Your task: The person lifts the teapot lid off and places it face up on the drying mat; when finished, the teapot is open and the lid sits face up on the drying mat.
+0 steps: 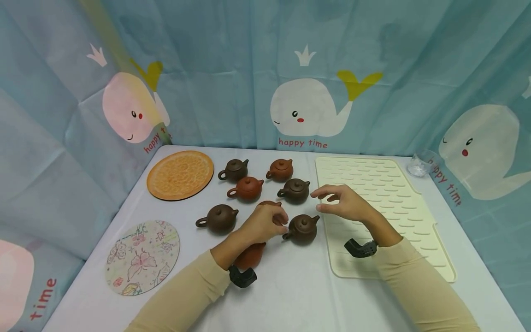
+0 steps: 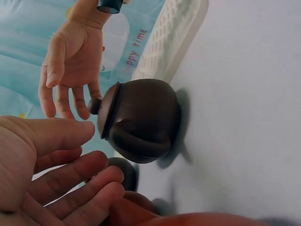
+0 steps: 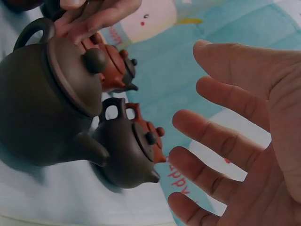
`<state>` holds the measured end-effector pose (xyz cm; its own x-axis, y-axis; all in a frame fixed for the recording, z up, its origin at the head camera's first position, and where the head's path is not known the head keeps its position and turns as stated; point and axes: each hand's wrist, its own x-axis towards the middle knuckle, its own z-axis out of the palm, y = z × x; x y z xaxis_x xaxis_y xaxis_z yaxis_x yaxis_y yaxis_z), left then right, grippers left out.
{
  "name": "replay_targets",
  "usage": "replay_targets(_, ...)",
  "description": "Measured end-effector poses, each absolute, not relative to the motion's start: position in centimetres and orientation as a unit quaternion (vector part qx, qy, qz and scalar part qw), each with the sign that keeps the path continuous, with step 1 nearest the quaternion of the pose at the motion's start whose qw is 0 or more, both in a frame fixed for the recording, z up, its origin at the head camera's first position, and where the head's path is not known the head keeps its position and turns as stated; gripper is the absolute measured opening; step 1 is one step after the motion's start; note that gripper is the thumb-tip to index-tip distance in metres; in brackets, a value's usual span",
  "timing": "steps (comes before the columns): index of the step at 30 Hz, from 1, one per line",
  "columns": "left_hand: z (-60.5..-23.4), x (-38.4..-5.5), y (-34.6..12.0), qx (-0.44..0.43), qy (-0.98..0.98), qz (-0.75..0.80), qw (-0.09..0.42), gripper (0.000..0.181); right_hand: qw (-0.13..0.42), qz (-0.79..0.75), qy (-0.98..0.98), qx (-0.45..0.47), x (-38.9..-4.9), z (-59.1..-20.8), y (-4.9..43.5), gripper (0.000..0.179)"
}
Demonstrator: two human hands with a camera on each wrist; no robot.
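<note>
A dark brown teapot (image 1: 303, 230) with a knobbed lid stands upright on the white cloth between the two hands, its spout toward the right. My left hand (image 1: 265, 221) hovers by its handle side, fingers loosely bent around nothing; the left wrist view shows a gap between this hand and the teapot (image 2: 146, 113). Over the left edge of the cream tray, my right hand (image 1: 344, 203) is held with fingers spread and nothing in them. The left hand and forearm partly cover a red-brown teapot (image 1: 250, 256) and another teapot (image 1: 269, 203) behind.
More small teapots stand around: a brown one (image 1: 220, 219), a dark one (image 1: 295, 191), red ones (image 1: 249, 189) and a dark one (image 1: 235, 170) farther back. An orange round mat (image 1: 180, 175) and floral mat (image 1: 143, 258) lie left. The ridged tray (image 1: 386, 216) and clear cup (image 1: 419, 166) are right.
</note>
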<state>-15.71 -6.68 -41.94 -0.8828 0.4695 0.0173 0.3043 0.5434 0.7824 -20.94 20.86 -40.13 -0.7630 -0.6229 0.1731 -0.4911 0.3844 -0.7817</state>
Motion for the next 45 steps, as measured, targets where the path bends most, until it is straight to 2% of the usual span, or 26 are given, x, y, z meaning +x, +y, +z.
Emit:
replay_targets(15, -43.0, -16.1, -6.6, 0.228, 0.866, 0.417, 0.160, 0.015, 0.109, -0.469, 0.801, -0.356, -20.1, -42.3, 19.8, 0.028)
replay_targets(24, -43.3, -16.1, -6.4, 0.234, 0.878, 0.385, 0.163, 0.013, 0.124, -0.469, 0.806, -0.340, -19.6, -42.9, 19.2, 0.028)
replay_targets(31, -43.1, -16.2, -6.6, 0.237, 0.894, 0.354, 0.142, 0.012, 0.145, -0.474, 0.788, -0.365, -18.3, -40.9, 18.2, 0.022)
replay_targets(37, -43.0, -16.2, -6.7, 0.232, 0.892, 0.358, 0.146, 0.011, 0.156, -0.464, 0.786, -0.376, -18.0, -40.4, 17.8, 0.021)
replay_targets(45, -42.8, -16.2, -6.8, 0.227, 0.890, 0.367, 0.147, 0.011, 0.140, -0.449, 0.794, -0.386, -17.9, -40.1, 17.5, 0.020)
